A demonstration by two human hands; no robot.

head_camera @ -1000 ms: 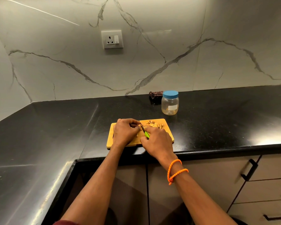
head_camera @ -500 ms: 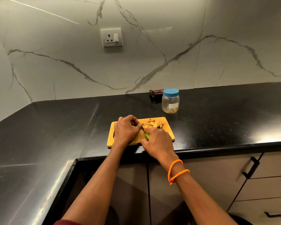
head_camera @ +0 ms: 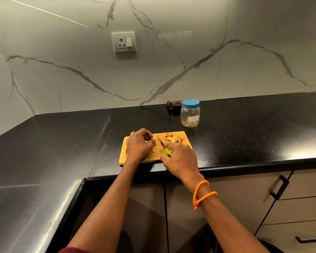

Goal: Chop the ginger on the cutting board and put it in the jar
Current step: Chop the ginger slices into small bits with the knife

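A: Right grip first?
B: Right hand (head_camera: 181, 159) is wrapped round the green handle of a small knife (head_camera: 164, 145). Blade points away from the person, tip down on the cutting board (head_camera: 123, 154).

A: Left?
B: Left hand (head_camera: 139, 146) sits on the board's left half, fingers curled under, knuckles up. Looks like it pins a piece of ginger just left of the blade, but the piece itself is mostly hidden under the fingers. Can't tell how much of it there is.

A: Cut ginger?
B: Sliced ginger (head_camera: 172, 138) is piled at the board's far right corner, just past the blade. A few crumbs near the left fingertips too.

A: Jar?
B: Jar (head_camera: 190, 114), clear plastic, blue lid on, white label. Stands upright on the black tabletop (head_camera: 244, 134) behind the board's right corner, near but not touching it. Contents unclear.

A: Anything else?
B: Dark crumpled cloth (head_camera: 174, 105) behind the jar at the wall. Orange bead bracelet (head_camera: 202, 194) on the right wrist. Wall socket (head_camera: 124, 42) on the marble backsplash. Drawers with black handles (head_camera: 279, 187) below right.
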